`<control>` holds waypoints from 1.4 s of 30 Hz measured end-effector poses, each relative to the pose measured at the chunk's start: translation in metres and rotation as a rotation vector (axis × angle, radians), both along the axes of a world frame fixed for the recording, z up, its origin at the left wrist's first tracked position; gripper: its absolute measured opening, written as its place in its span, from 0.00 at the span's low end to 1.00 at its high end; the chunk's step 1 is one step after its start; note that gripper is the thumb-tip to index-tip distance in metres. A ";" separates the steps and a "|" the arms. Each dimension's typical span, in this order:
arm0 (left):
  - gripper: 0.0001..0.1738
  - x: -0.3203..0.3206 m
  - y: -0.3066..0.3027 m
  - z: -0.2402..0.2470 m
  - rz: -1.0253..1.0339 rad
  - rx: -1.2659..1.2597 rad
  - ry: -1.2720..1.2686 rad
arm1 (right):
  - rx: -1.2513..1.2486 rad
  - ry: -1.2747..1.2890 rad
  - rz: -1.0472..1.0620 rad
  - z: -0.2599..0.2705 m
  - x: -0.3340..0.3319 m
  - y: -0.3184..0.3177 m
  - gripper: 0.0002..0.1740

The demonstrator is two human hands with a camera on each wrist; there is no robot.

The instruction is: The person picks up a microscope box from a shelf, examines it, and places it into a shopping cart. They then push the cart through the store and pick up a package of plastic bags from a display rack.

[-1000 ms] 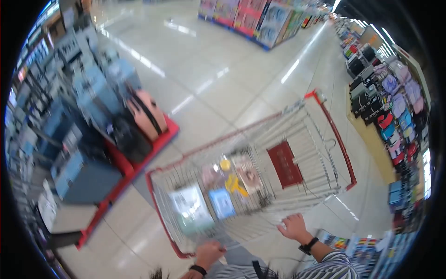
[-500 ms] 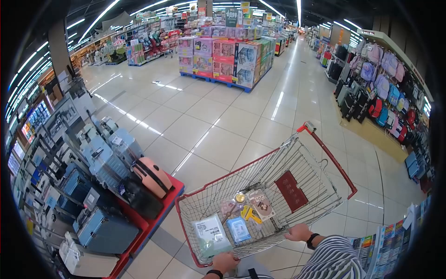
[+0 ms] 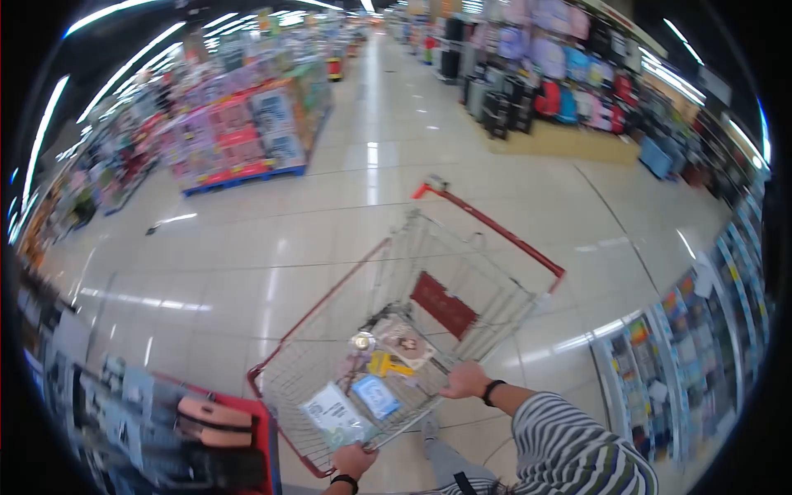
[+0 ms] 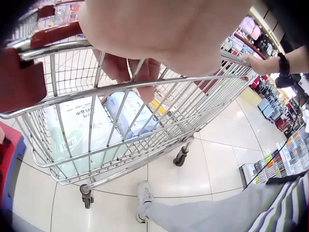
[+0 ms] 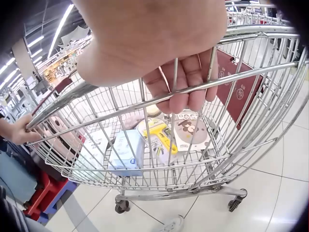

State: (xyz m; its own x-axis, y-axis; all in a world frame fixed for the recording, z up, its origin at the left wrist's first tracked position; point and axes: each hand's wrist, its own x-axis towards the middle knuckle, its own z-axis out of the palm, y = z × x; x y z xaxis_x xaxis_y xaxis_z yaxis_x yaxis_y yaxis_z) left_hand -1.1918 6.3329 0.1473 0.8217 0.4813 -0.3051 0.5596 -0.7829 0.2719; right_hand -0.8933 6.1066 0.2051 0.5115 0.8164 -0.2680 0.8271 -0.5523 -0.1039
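A wire shopping cart with a red handle point(image 3: 503, 231) stands side-on before the person. My left hand point(image 3: 355, 460) grips its near side rim close to the front corner; in the left wrist view the fingers point(image 4: 126, 72) hang over the rim inside the wires. Farther along that rim my right hand point(image 3: 465, 380) holds on, its fingers point(image 5: 186, 82) curled over the top wire. In the basket lie a white-and-green pack point(image 3: 334, 415), a blue pack point(image 3: 377, 397), a yellow tool point(image 3: 388, 364), a flat package with a bear picture point(image 5: 192, 133) and a round gold-lidded item point(image 3: 361, 340).
Suitcases point(image 3: 216, 422) stand on a red platform at lower left. Stacked boxes on a blue pallet point(image 3: 247, 178) are at upper left. Backpacks and luggage point(image 3: 549, 103) line a display at upper right; shelves of small goods point(image 3: 660, 363) rise at right. Tiled floor surrounds the cart.
The head view has swung right, so the boxes and suitcases sit farther left. The suitcase platform is lower in view. Both hands still hold the cart's side rim.
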 end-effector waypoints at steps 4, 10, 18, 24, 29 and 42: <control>0.26 0.024 -0.024 0.016 -0.036 -0.025 0.007 | 0.106 0.031 -0.040 0.010 0.021 -0.026 0.32; 0.22 0.033 -0.066 -0.016 -0.169 -0.125 0.102 | 0.218 0.022 -0.040 -0.005 0.040 -0.070 0.28; 0.26 0.067 -0.128 -0.038 -0.172 0.074 0.046 | 0.232 0.045 -0.112 -0.045 0.074 -0.110 0.23; 0.21 0.100 -0.120 -0.057 -0.157 -0.125 -0.160 | 0.265 0.047 -0.084 -0.043 0.119 -0.094 0.21; 0.19 0.168 -0.049 -0.124 -0.059 -0.154 -0.191 | 0.160 0.056 -0.067 -0.093 0.206 -0.018 0.21; 0.20 0.158 -0.097 -0.064 0.318 -0.149 -0.039 | -0.105 0.156 0.260 -0.061 0.222 0.009 0.33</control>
State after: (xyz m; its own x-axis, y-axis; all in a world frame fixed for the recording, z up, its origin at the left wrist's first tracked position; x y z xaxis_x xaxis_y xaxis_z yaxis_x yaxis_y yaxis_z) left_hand -1.0337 6.2362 0.0834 0.6505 0.6674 -0.3626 0.7558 -0.5213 0.3963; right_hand -0.6709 6.1156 0.1439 0.2357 0.8781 -0.4165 0.9205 -0.3392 -0.1941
